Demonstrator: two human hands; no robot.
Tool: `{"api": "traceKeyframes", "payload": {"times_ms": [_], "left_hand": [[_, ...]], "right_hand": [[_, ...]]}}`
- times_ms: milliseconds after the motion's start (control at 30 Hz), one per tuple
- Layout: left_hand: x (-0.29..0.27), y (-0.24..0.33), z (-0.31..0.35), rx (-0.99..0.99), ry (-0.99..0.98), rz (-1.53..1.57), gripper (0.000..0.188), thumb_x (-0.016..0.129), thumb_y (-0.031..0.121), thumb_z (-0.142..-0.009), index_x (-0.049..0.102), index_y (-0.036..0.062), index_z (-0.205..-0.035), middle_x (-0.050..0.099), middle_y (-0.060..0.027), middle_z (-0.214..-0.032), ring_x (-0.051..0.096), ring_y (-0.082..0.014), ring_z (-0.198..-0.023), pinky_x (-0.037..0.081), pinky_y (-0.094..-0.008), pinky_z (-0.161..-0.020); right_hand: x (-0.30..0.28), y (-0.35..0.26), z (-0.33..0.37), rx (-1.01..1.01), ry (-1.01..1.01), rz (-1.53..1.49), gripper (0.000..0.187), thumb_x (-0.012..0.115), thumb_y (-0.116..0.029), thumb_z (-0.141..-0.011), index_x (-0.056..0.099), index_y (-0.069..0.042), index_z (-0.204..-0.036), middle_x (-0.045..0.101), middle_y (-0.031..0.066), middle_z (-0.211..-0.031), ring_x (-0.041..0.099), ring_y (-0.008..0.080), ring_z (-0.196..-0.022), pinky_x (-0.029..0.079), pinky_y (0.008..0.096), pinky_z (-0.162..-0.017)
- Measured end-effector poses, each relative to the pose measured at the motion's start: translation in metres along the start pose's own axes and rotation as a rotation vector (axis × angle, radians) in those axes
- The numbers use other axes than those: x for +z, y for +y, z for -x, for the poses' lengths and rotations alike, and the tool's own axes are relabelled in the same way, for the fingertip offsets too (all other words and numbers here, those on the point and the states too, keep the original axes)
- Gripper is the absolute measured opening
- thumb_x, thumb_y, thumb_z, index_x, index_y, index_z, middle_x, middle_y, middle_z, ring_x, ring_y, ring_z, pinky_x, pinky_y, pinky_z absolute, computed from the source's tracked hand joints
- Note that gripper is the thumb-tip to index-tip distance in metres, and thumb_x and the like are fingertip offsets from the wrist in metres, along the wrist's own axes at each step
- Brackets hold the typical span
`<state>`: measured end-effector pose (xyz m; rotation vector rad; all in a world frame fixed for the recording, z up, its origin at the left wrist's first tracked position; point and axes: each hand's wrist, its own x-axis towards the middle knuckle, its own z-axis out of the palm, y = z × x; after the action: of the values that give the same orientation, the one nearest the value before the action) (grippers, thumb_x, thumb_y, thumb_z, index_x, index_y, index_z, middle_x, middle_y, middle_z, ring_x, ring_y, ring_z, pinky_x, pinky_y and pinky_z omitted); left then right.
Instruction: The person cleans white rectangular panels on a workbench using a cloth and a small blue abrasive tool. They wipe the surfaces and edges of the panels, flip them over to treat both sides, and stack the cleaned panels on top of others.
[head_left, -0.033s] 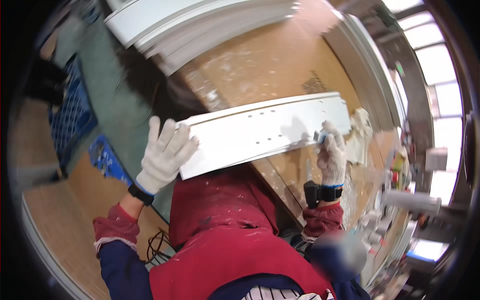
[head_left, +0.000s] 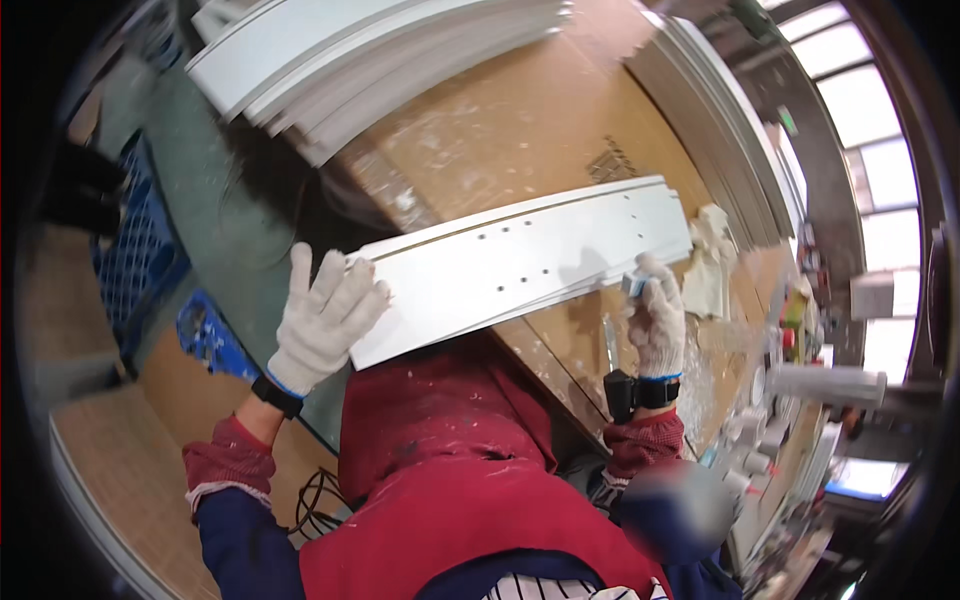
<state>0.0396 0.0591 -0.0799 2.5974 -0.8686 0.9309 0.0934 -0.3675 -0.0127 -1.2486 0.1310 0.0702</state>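
Note:
A long white panel (head_left: 560,250) with several small dark holes and a groove along its far edge lies slantwise before me, its left end reaching past the bench edge. My left hand (head_left: 325,325), in a white knitted glove, has its fingers spread over that left end; the frames do not settle whether the palm presses on it. Close to the panel's near right edge is my right hand (head_left: 658,325), gloved too, its fingers closed on a small light-blue block (head_left: 634,285). Beside that hand a narrow metal blade-like strip (head_left: 611,345) lies on the bench.
The bench (head_left: 470,140) has a brown, paint-spotted top. White panels (head_left: 330,80) are stacked at the far left, with more panels (head_left: 710,120) along the far right. A pale cloth (head_left: 711,255) lies by the panel's right end. Blue plastic crates (head_left: 140,260) stand at left.
The whole view has shifted slightly and sharpened. My right hand and the small block sit a little farther from the panel's near edge; my left hand stays at its left end.

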Motion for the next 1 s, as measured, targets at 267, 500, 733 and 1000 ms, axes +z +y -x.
{"api": "traceKeyframes", "payload": {"times_ms": [267, 500, 733, 1000], "left_hand": [[-0.009, -0.001, -0.028, 0.200, -0.222, -0.003, 0.036, 0.057, 0.016, -0.079, 0.064, 0.0012, -0.112, 0.061, -0.0184, -0.121, 0.049, -0.0340, -0.126, 0.026, -0.0606, -0.111], [-0.061, 0.017, -0.075, 0.006, -0.383, 0.327, 0.045, 0.068, 0.021, -0.075, 0.062, -0.0028, -0.113, 0.063, -0.0208, -0.114, 0.060, -0.0386, -0.111, 0.046, -0.0485, -0.099], [-0.072, 0.032, -0.076, -0.661, -0.239, 0.576, 0.020, 0.059, 0.012, -0.088, 0.062, -0.0044, -0.100, 0.063, -0.0106, -0.090, 0.063, -0.0207, -0.078, 0.052, -0.0308, -0.068], [-0.062, 0.067, -0.059, -1.283, 0.182, 1.238, 0.025, 0.045, 0.022, -0.100, 0.054, -0.0018, -0.101, 0.060, -0.0062, -0.092, 0.060, -0.0143, -0.087, 0.050, -0.0279, -0.076]], "right_hand": [[-0.028, 0.035, 0.050, 0.065, 0.101, -0.142, 0.038, 0.067, -0.015, -0.089, 0.054, 0.002, -0.120, 0.062, 0.0083, -0.099, 0.064, 0.0171, -0.085, 0.056, 0.0273, -0.064], [-0.026, 0.049, 0.031, 0.014, 0.000, -0.277, 0.039, 0.068, -0.017, -0.088, 0.054, 0.003, -0.119, 0.061, 0.0072, -0.099, 0.064, 0.0157, -0.084, 0.056, 0.0273, -0.065], [-0.031, 0.047, 0.046, -0.006, 0.044, -0.267, 0.040, 0.067, -0.017, -0.089, 0.052, 0.003, -0.119, 0.062, 0.0077, -0.095, 0.065, 0.0162, -0.081, 0.055, 0.0265, -0.062], [-0.047, 0.042, 0.067, -0.051, 0.163, -0.285, 0.037, 0.066, -0.015, -0.088, 0.053, 0.003, -0.118, 0.061, 0.0081, -0.095, 0.064, 0.0161, -0.080, 0.055, 0.0262, -0.062]]}}
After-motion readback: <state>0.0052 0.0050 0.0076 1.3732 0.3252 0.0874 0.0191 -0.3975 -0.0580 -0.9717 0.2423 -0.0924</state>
